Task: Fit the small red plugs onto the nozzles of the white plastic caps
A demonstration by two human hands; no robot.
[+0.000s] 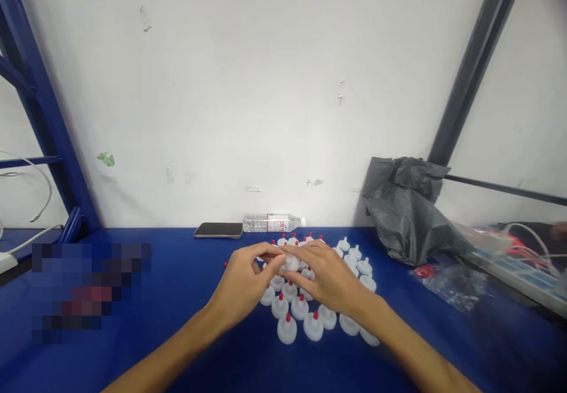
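My left hand (pixel 245 278) and my right hand (pixel 330 276) come together in the middle, fingers closed round one small translucent white piece (pixel 291 263). It looks like the white nozzle-topped pieces below, but fingers cover much of it. Several such pieces stand in a cluster beneath and around my hands. Some, like this front one (pixel 287 329), have a red tip on the nozzle. On the right, others such as this white piece (pixel 365 266) show a bare nozzle. My right forearm passes over part of the cluster.
A blue tabletop (pixel 177 298) carries everything. Against the wall lie a phone (pixel 218 230) and a clear plastic bottle (pixel 272 223). At right are a black plastic bag (pixel 403 210), a clear bag with red bits (pixel 456 283) and a power strip (pixel 527 269). The left side is partly pixelated.
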